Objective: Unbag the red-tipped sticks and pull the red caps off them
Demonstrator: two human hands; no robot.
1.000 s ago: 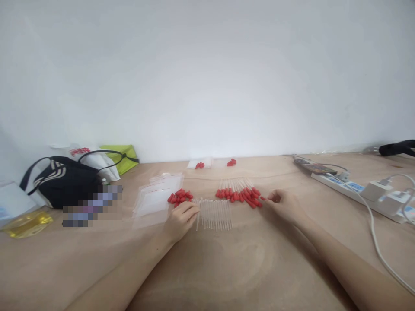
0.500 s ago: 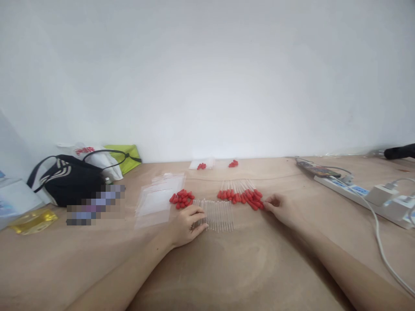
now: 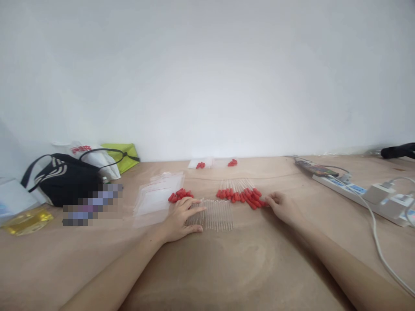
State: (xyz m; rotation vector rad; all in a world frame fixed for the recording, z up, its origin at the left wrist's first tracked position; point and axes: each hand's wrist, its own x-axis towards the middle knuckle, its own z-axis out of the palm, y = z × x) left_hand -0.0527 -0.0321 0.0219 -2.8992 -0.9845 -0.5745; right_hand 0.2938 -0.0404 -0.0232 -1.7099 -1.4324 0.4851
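Note:
My left hand (image 3: pixel 183 219) rests with its fingers spread over the left end of a row of thin clear tubes (image 3: pixel 218 215) lying side by side. Behind it is a pile of loose red rubber bulbs (image 3: pixel 181 194), partly hidden by the fingers. Farther back and to the right, several droppers with red bulbs (image 3: pixel 241 195) lie in a fan, their clear tubes pointing away from me. My right hand (image 3: pixel 281 206) is at the right end of this fan, thumb and forefinger pinched on the red bulb of the outermost dropper.
Clear plastic bags (image 3: pixel 158 196) overlap left of the bulbs. Two small red bulb groups (image 3: pixel 232 163) lie near the wall on bags. A black bag (image 3: pixel 69 179) and yellow pouch (image 3: pixel 29 221) stand left; a power strip (image 3: pixel 353 190) with white cable and a phone (image 3: pixel 317 168) are right.
My left hand has shifted slightly left along the tubes, its fingers spreading wider and covering part of the loose bulbs. My right hand stays pinched at the fan's right end.

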